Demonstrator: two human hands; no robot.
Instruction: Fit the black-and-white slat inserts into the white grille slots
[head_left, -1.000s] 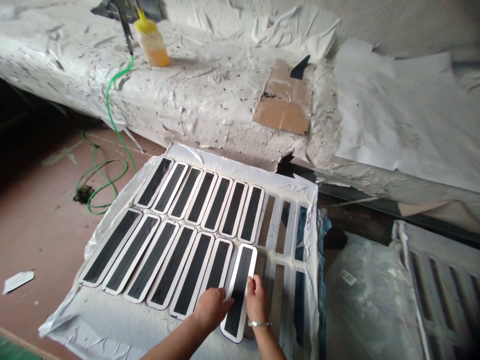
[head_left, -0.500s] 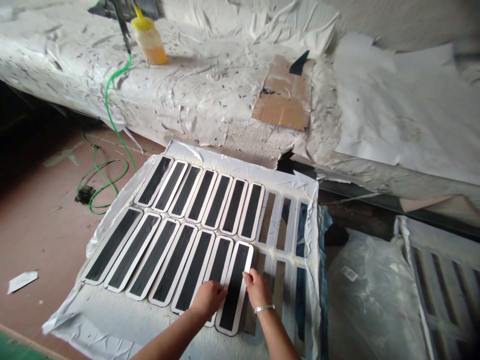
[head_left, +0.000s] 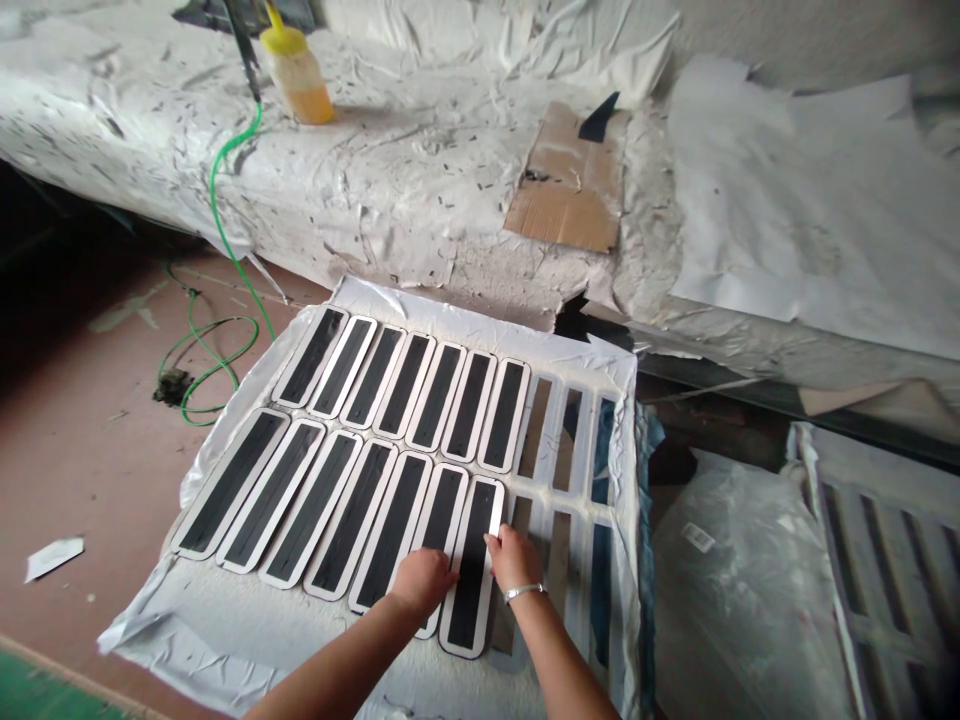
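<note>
My left hand (head_left: 424,582) is closed at the left edge of a long, rounded strip panel (head_left: 472,560), black in the middle with a white border. At its right edge, the thumb and fingers of my right hand (head_left: 514,560) pinch the border. This panel lies at the right end of the near row, on a white cloth-covered slotted board (head_left: 487,322). Several matching panels lie side by side in two rows, such as one in the far row (head_left: 504,415). My left hand partly hides the neighbouring panel (head_left: 444,510).
Uncovered slots (head_left: 561,445) show at the board's right. Behind stands a paper-covered bench (head_left: 405,170) with a yellow-capped bottle (head_left: 301,85) and cardboard (head_left: 574,180). A green hose (head_left: 217,200) trails to the floor at left. Clear plastic (head_left: 742,590) and another slotted board (head_left: 855,510) are at right.
The view has shifted slightly. Both hands stay at the edges of the same panel, which shows no clear movement against the others.
</note>
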